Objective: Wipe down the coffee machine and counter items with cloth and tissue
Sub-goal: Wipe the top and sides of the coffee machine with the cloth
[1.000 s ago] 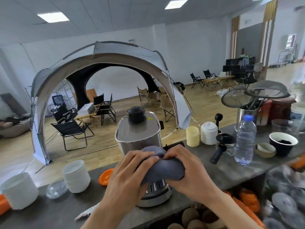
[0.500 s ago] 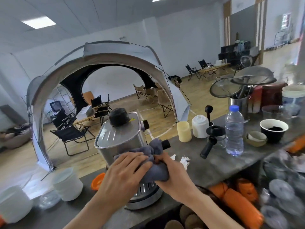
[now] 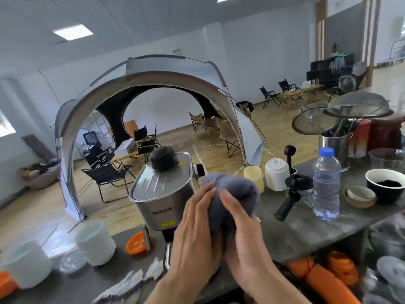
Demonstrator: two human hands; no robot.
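Note:
A steel coffee machine with a black cap on top stands on the grey counter, turned so its labelled side faces me. A bunched grey-blue cloth is pressed against its right side. My left hand and my right hand both grip the cloth from below, fingers wrapped around it. The machine's lower front is hidden behind my hands. Crumpled white tissue lies on the counter near the front edge, left of my forearm.
To the right stand a black portafilter, a water bottle, a cream cup, a white container, bowls and a utensil holder with strainers. At left are white cup stacks and an orange lid.
The cloth and both hands have shifted from the machine's front to its right side and risen. The machine now appears turned, its labelled side exposed.

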